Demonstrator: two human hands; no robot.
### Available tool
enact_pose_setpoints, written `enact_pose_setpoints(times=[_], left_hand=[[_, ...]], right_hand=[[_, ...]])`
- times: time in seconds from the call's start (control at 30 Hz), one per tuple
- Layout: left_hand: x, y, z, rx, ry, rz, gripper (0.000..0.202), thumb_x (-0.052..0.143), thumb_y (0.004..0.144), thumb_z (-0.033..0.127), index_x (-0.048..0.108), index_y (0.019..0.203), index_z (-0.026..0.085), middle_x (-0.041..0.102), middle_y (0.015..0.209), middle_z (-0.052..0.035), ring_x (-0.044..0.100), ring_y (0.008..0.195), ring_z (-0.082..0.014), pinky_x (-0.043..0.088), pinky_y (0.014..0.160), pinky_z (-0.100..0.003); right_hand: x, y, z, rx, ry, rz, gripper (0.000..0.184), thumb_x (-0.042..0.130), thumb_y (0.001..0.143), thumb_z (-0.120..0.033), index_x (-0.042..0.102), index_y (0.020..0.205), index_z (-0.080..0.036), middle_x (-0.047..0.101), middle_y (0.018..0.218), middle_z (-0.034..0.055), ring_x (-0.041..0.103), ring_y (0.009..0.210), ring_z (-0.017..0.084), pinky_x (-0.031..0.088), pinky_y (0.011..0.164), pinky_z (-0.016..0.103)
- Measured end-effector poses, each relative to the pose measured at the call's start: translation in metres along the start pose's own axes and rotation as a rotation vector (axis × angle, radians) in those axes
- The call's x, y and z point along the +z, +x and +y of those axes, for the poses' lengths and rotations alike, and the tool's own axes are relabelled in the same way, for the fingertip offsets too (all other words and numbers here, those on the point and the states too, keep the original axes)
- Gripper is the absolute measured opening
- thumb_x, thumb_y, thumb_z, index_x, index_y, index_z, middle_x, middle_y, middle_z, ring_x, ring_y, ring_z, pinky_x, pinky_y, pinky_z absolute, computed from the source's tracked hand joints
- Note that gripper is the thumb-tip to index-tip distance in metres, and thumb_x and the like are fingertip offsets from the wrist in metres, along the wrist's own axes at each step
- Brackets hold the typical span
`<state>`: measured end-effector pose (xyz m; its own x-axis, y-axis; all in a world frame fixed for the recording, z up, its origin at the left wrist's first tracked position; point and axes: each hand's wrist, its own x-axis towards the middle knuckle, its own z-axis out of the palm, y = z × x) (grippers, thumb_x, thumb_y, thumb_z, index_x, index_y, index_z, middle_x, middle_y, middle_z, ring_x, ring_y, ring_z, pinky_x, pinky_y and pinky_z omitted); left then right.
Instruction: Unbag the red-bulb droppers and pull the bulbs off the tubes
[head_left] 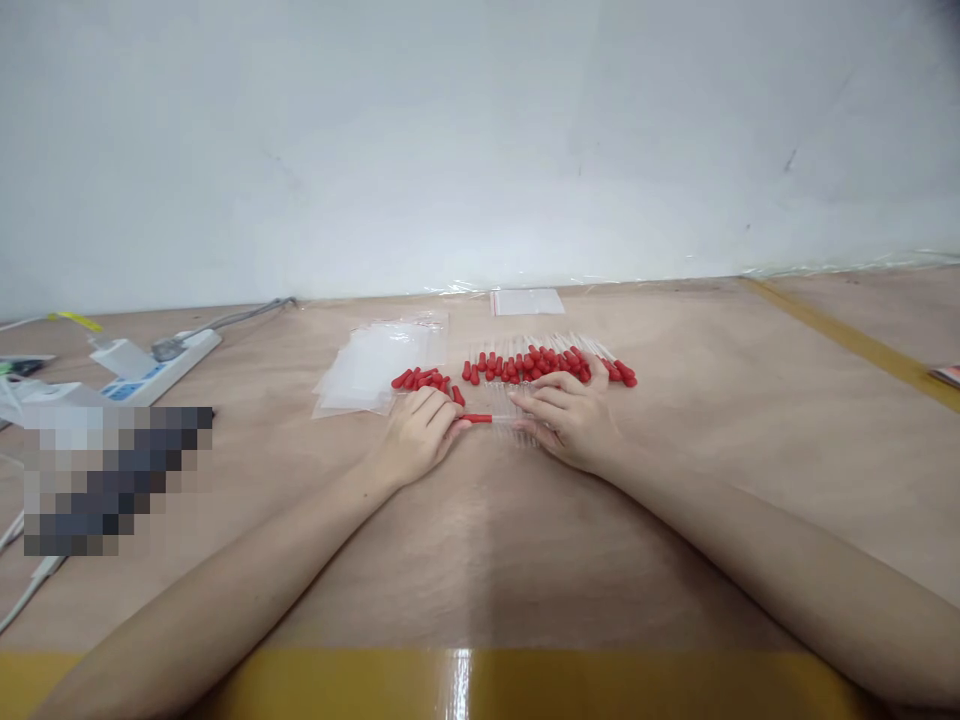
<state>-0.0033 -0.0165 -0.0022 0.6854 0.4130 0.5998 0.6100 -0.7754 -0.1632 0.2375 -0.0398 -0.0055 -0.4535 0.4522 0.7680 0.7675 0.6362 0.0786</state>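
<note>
My left hand (421,430) pinches the red bulb end of a clear dropper (491,419) that lies across the table between my hands. My right hand (568,415) is curled on its clear glass end. Just behind my hands lies a row of several droppers with red bulbs (544,362). A small heap of loose red bulbs (424,380) sits behind my left hand.
A stack of clear plastic bags (371,368) lies to the left of the bulbs, and one small zip bag (527,301) by the wall. A white power strip (157,368) with cables is at the far left. Yellow tape (480,685) runs along the near table edge.
</note>
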Motion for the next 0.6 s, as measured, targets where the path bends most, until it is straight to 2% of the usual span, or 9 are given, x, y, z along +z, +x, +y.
enact_pose_setpoints(times=[0.13, 0.23, 0.33, 0.43, 0.6], left_hand=[[0.001, 0.002, 0.001, -0.020, -0.045, 0.034, 0.014, 0.049, 0.085, 0.027, 0.056, 0.083, 0.015, 0.059, 0.077, -0.0060, 0.050, 0.076, -0.0180, 0.042, 0.071, -0.032], [0.001, 0.006, 0.007, -0.052, -0.056, 0.052, 0.020, 0.052, 0.083, 0.032, 0.058, 0.095, 0.018, 0.062, 0.092, -0.0071, 0.052, 0.090, -0.0209, 0.039, 0.077, -0.035], [0.001, 0.012, 0.015, -0.022, -0.089, 0.004, 0.024, 0.054, 0.082, 0.034, 0.058, 0.103, 0.022, 0.063, 0.101, -0.0046, 0.050, 0.100, -0.0216, 0.034, 0.083, -0.037], [0.002, 0.017, 0.020, -0.005, -0.137, -0.048, 0.016, 0.050, 0.085, 0.032, 0.061, 0.093, 0.023, 0.066, 0.090, -0.0014, 0.053, 0.091, -0.0178, 0.031, 0.085, -0.036], [-0.002, 0.019, 0.019, 0.021, -0.102, -0.132, 0.020, 0.045, 0.086, 0.031, 0.060, 0.081, 0.021, 0.064, 0.076, -0.0006, 0.053, 0.079, -0.0162, 0.028, 0.087, -0.039]], right_hand=[[0.002, 0.001, -0.004, -0.033, -0.016, -0.032, 0.021, 0.049, 0.085, -0.037, 0.064, 0.091, -0.024, 0.062, 0.065, -0.0035, 0.050, 0.074, 0.012, 0.014, 0.096, 0.041], [0.003, 0.001, -0.007, -0.025, -0.009, -0.069, 0.022, 0.045, 0.087, -0.032, 0.065, 0.081, -0.023, 0.059, 0.062, -0.0032, 0.046, 0.071, 0.012, 0.015, 0.095, 0.041], [0.003, 0.002, -0.010, -0.019, 0.015, -0.117, 0.026, 0.042, 0.088, -0.033, 0.063, 0.078, -0.022, 0.057, 0.062, -0.0023, 0.045, 0.071, 0.012, 0.016, 0.094, 0.041], [0.003, 0.003, -0.012, -0.012, 0.040, -0.148, 0.027, 0.041, 0.088, -0.033, 0.063, 0.077, -0.023, 0.057, 0.062, -0.0025, 0.044, 0.071, 0.012, 0.015, 0.094, 0.041], [0.000, 0.001, -0.012, -0.030, 0.057, -0.148, 0.025, 0.043, 0.087, -0.034, 0.063, 0.075, -0.024, 0.055, 0.057, -0.0036, 0.042, 0.066, 0.011, 0.019, 0.089, 0.038]])
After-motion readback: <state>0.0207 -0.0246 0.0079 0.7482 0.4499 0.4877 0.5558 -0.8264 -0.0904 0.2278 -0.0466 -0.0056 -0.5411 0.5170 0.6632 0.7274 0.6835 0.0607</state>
